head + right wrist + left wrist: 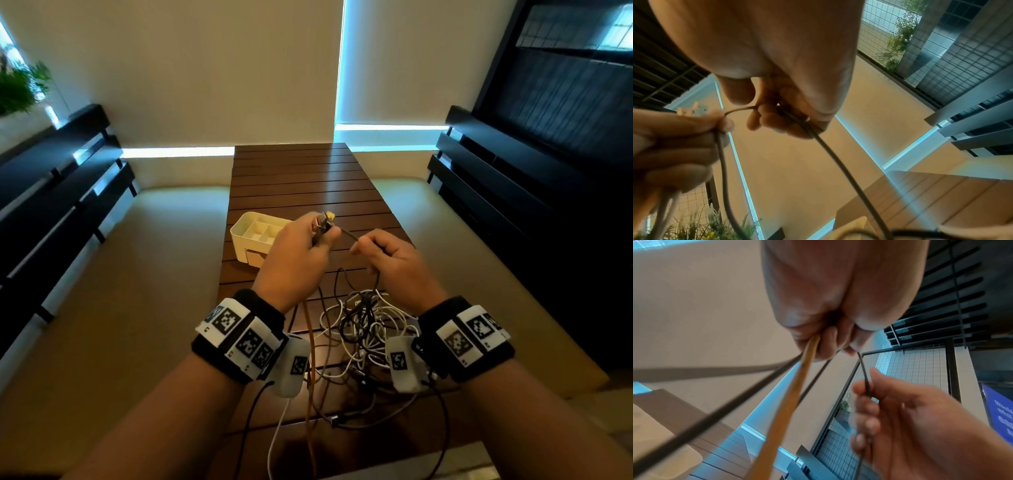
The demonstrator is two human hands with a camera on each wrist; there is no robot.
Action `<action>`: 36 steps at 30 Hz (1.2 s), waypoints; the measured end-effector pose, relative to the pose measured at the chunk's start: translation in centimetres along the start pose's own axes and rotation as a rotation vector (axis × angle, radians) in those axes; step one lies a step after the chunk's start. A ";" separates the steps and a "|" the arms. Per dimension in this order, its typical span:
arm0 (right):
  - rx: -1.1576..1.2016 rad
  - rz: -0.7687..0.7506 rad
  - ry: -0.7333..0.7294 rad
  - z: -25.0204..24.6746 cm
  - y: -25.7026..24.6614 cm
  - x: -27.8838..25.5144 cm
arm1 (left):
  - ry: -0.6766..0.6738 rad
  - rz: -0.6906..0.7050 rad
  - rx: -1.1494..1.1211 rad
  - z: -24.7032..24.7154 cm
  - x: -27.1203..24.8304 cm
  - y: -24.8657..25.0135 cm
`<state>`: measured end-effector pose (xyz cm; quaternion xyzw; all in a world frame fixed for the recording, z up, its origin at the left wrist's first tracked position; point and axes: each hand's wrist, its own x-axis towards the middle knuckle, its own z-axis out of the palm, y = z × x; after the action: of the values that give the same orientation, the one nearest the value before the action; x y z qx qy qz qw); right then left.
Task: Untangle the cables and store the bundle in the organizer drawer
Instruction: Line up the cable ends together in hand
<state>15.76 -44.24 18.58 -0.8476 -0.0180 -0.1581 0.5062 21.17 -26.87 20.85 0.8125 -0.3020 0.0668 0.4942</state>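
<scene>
Both hands are raised above a slatted wooden table (301, 178). My left hand (301, 246) grips a bunch of cable ends, among them an orange cable (789, 402) and dark ones, with connectors (327, 219) sticking out past its fingers. My right hand (387, 255) pinches a thin dark cable (865, 374) that runs taut across to the left hand. That cable (828, 151) hangs down from the right hand's curled fingers. A tangle of white and black cables (363, 325) lies on the table below my wrists. A white organizer (253, 236) with compartments and a small front drawer stands just left of the left hand.
Dark slatted benches (61, 185) line both sides of the room, with another dark bench (507, 178) at the right. A green plant (20, 85) is at the far left. The far half of the table is bare wood.
</scene>
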 end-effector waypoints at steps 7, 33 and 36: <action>0.023 0.181 0.029 0.3 3.4 -1.2 | 0.242 -0.125 -0.128 -2.3 0.6 -0.4; 0.170 0.198 -0.025 -1.3 -0.9 -3.9 | -0.353 -0.059 0.068 -0.8 -0.3 -0.7; 0.071 0.201 -0.040 -1.6 -1.4 -4.7 | -0.437 -0.052 0.091 -0.7 -0.4 -0.7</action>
<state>10.66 -44.29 19.13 -0.8298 0.0516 -0.0886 0.5486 21.32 -25.86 20.52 0.8365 -0.3775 -0.1101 0.3816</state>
